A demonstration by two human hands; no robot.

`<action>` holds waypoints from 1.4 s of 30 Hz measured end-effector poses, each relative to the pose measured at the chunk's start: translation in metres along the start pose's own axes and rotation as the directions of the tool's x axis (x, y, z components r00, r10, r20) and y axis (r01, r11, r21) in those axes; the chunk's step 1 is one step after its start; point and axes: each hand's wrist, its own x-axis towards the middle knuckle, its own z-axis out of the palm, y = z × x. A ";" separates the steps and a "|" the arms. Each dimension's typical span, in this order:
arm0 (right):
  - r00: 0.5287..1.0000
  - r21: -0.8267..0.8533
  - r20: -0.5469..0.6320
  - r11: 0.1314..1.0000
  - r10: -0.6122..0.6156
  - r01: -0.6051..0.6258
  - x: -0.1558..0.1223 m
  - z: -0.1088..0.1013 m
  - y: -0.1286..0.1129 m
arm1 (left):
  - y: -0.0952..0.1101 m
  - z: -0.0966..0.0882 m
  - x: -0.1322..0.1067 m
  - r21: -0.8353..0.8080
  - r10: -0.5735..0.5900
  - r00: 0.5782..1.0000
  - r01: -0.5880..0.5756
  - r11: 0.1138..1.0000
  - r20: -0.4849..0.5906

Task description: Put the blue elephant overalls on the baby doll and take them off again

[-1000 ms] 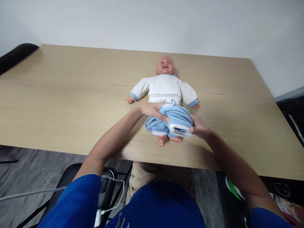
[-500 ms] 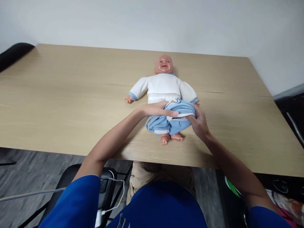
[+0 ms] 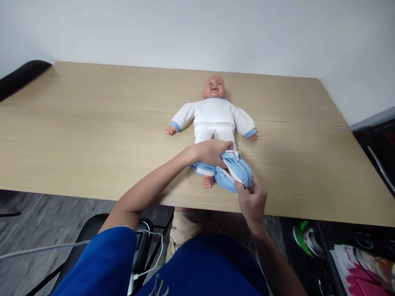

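A baby doll [image 3: 214,112] in a white top lies on its back on the wooden table [image 3: 92,123], head pointing away from me. Its light blue trousers [image 3: 234,174] are bunched low around the legs, near the feet. My left hand [image 3: 211,152] is closed on the trousers' upper edge at the doll's thighs. Closer to me, my right hand [image 3: 251,197] pinches the lower right part of the trousers near the table's front edge. One bare foot [image 3: 207,182] pokes out at the left.
A black chair back [image 3: 21,76] shows at the table's far left corner. Below the table's front edge are a black seat with white cables [image 3: 142,246] on the left and colourful items [image 3: 348,263] on the floor at right.
The blue trousers have slid from the doll's waist down to its lower legs, baring the white undergarment. Both my hands moved toward me with them, the right one furthest.
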 end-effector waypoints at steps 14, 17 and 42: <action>0.968 0.060 -0.070 0.970 0.241 -0.237 -0.010 0.010 0.015 | 0.011 0.000 -0.004 0.031 -0.120 0.979 0.117 0.993 0.166; 0.933 0.201 0.002 0.914 0.361 -0.354 -0.008 0.017 0.015 | 0.001 0.000 -0.004 -0.093 -0.043 0.989 0.056 0.994 0.144; 0.993 0.276 0.081 0.956 0.083 -0.102 0.034 0.014 0.022 | -0.024 0.016 -0.034 -0.444 0.168 0.967 -0.239 0.864 -0.193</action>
